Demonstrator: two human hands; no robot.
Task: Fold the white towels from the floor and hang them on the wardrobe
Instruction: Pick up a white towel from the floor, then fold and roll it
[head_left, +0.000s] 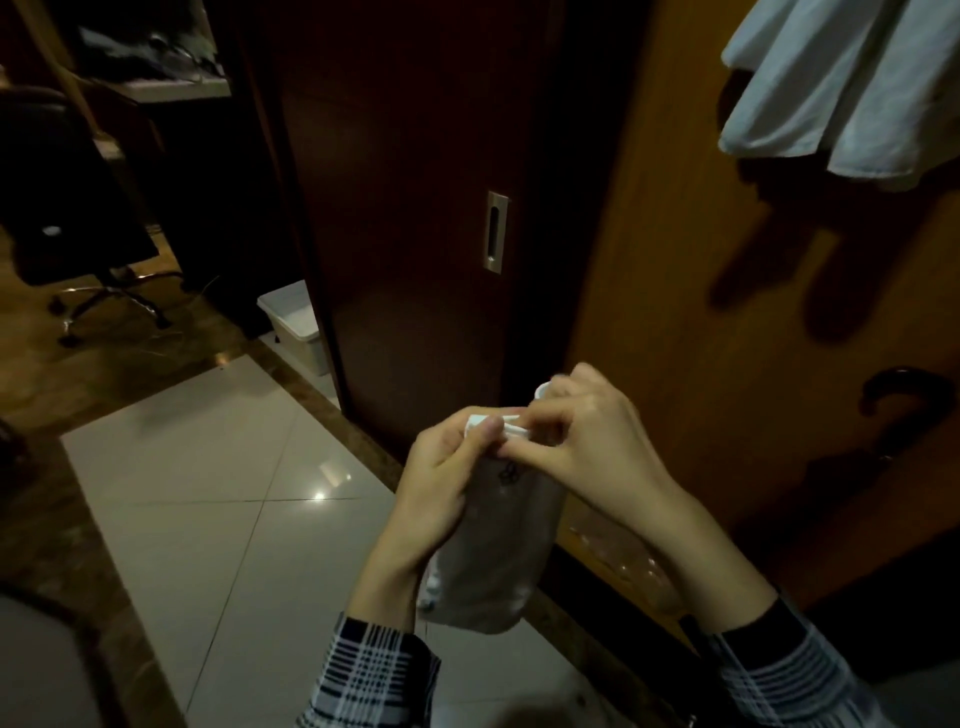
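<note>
A small white cloth towel (488, 540), folded narrow, is being held in front of the brown wooden wardrobe door (691, 291), below its metal recessed handle (496, 231). Its top edge is being pinched by the left hand (441, 478) and the right hand (587, 431), each grip pressed together on the fabric. The towel is being judged light, soft and limp; the top corners are being recommended as holding points. A larger white towel (841, 88) is hanging above, right of that handle.

Black-and-white plaid sleeves (371, 670) reach to both wrists, hands bare
</note>
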